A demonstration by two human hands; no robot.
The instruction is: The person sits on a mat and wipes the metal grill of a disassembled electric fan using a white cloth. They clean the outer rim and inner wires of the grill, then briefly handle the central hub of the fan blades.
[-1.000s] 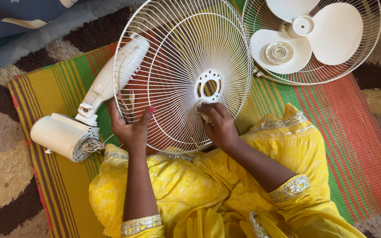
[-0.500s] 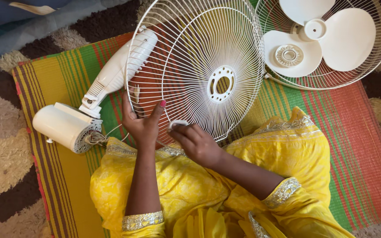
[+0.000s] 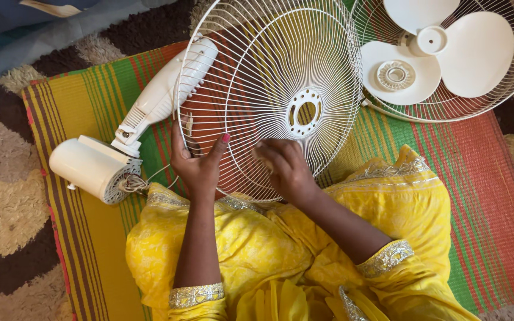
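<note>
White wire fan guard [image 3: 269, 89], round and domed, stood tilted on the striped woven mat [image 3: 477, 196], just in front of the person. Left hand [image 3: 197, 166] clamped the guard's near rim. Right hand [image 3: 284, 166] pressed on the wires below the round centre hub [image 3: 304, 112], fingers curled around something small and pale; it was the hand nearer the hub. Left of the guard lay the white motor housing [image 3: 93, 169], and to its right the white three-blade propeller [image 3: 441, 53].

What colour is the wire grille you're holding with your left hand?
White, wires and centre ring alike: the wire grille, gripped at its rim by the left hand, shows clearly in the head view.
</note>
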